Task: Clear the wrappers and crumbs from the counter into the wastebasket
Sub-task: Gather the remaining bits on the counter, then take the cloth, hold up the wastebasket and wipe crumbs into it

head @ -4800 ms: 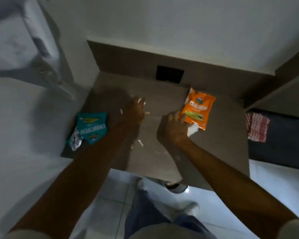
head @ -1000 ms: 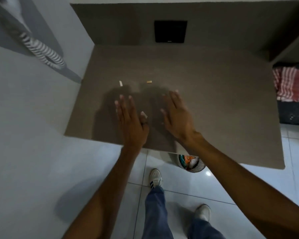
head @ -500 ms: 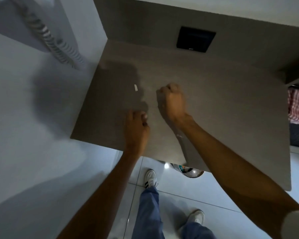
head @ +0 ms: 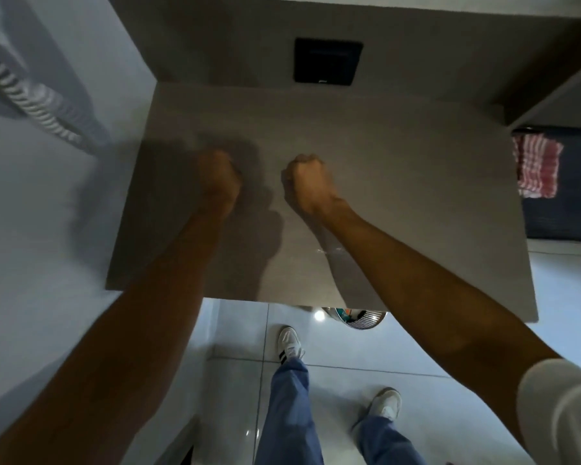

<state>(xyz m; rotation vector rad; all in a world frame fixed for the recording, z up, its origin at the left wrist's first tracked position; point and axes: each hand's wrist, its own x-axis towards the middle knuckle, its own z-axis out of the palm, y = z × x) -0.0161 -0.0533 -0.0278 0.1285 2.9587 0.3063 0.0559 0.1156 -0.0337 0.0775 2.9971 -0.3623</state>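
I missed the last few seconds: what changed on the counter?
Both wrappers left the counter; teal and orange now show in the wastebasket. The loose crumbs are gone from view, and the left hand and right hand have closed into fists. The striped cloth stayed put.

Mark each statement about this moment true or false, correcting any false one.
1. Both hands are closed into fists. True: the left hand and the right hand are both clenched over the counter.
2. An orange wrapper lies on the counter. False: no wrapper shows on it.
3. The wastebasket peeks out beneath the counter's near edge. True.
4. The red and white cloth lies on the counter. False: it lies on a dark surface beyond the counter's right edge.
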